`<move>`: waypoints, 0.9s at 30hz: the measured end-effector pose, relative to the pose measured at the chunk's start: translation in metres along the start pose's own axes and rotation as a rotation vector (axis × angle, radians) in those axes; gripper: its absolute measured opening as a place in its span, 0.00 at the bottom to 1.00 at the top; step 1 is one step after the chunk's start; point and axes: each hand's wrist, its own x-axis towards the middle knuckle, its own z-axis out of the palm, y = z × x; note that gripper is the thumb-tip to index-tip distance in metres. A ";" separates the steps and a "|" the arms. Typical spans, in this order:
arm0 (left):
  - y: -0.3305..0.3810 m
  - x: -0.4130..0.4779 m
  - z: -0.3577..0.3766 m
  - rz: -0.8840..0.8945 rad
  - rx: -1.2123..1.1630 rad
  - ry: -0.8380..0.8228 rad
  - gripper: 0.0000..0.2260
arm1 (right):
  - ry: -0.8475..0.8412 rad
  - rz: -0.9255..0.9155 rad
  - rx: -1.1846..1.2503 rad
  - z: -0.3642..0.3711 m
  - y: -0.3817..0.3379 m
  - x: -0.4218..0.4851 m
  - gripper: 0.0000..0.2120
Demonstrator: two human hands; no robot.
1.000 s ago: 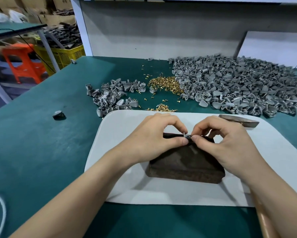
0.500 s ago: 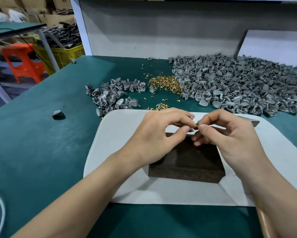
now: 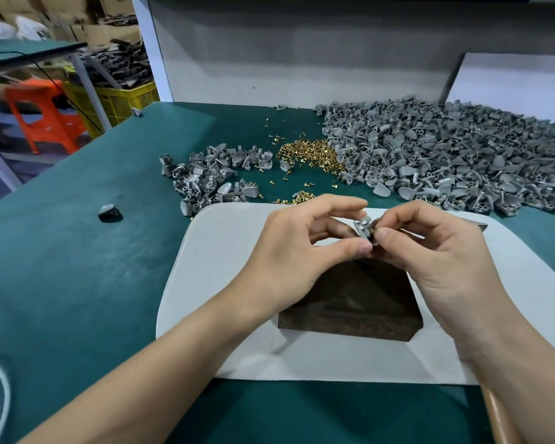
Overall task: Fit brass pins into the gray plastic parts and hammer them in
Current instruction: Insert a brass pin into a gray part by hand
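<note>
A green-covered table [image 3: 77, 283] is overlaid by a white mat [image 3: 224, 251], on which a dark block [image 3: 349, 302] is set. Behind, a yellow crate [image 3: 125, 100] is filled with dark pieces (an orange stool [image 3: 45, 113] stands beside). One gray part [image 3: 363, 226] is pinched above the block by the left hand [image 3: 295, 251] and right hand [image 3: 436, 261]; brass pins [image 3: 308, 152] are heaped beyond.
</note>
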 end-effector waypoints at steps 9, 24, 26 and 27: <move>0.003 0.002 -0.003 -0.135 -0.164 0.010 0.08 | 0.008 -0.111 0.016 0.003 -0.003 -0.003 0.05; 0.002 0.002 -0.007 -0.236 -0.380 -0.099 0.10 | 0.016 -0.023 0.134 0.007 -0.009 -0.003 0.02; 0.002 0.002 -0.007 -0.238 -0.376 -0.097 0.10 | 0.021 -0.010 0.129 0.006 -0.009 -0.004 0.03; 0.002 0.002 -0.007 -0.238 -0.372 -0.096 0.10 | 0.019 -0.004 0.133 0.006 -0.009 -0.004 0.02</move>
